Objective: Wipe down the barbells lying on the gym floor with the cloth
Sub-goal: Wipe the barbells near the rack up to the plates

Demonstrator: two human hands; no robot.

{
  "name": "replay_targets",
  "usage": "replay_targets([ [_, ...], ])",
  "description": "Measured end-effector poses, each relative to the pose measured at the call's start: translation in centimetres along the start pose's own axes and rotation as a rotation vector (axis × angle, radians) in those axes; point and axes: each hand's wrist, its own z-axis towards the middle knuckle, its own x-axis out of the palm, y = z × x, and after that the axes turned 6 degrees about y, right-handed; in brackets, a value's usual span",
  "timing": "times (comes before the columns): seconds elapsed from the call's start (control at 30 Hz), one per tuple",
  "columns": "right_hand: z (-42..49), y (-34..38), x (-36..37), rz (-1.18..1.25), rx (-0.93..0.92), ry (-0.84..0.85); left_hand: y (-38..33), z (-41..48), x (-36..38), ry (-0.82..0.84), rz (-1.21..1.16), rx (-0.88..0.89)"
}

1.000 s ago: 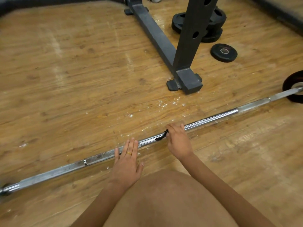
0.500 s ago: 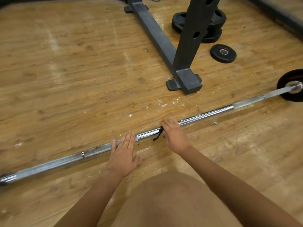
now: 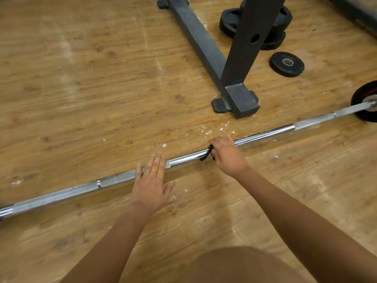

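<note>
A long steel barbell (image 3: 265, 133) lies slantwise on the wooden gym floor, running from the lower left up to a black plate (image 3: 365, 101) at the right edge. My left hand (image 3: 151, 180) rests flat on the bar near its middle, fingers straight. A little further right, my right hand (image 3: 226, 154) is curled over the bar and grips a dark cloth (image 3: 207, 154), only a small black tail of which sticks out on the hand's left side.
The dark grey foot of a rack (image 3: 238, 99) stands just beyond the bar, its beam running to the back. A small black plate (image 3: 286, 63) and a stack of plates (image 3: 273, 27) lie at the back right. My knee (image 3: 240, 264) fills the bottom.
The view has shifted slightly and the bar sits a little lower and more to the left in it. Both hands keep the same hold on the bar; the cloth hand has barely moved along it.
</note>
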Motion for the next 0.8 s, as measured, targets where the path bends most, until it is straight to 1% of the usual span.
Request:
replay_targets([
  [0.1,0.4,-0.5,0.5,0.034,0.064,-0.070,0.3,0.8,0.4,-0.022,-0.002,-0.020],
  [0.2,0.9,-0.2,1.0,0.036,0.068,-0.102,0.5,1.5,0.4,-0.040,0.000,-0.035],
  [0.47,2.3,-0.2,0.1,0.047,0.065,-0.030,1.5,2.7,0.5,-0.089,0.021,-0.018],
  [0.57,2.7,-0.2,0.0,0.046,0.057,-0.017,1.6,2.9,0.3,-0.074,0.015,-0.024],
  [0.67,2.9,-0.4,0.3,0.069,0.050,-0.049,1.5,3.1,0.0,-0.081,0.012,-0.033],
  [0.8,3.0,-0.3,0.6,0.073,0.061,-0.042,1.0,3.3,-0.8,0.010,0.043,-0.074],
])
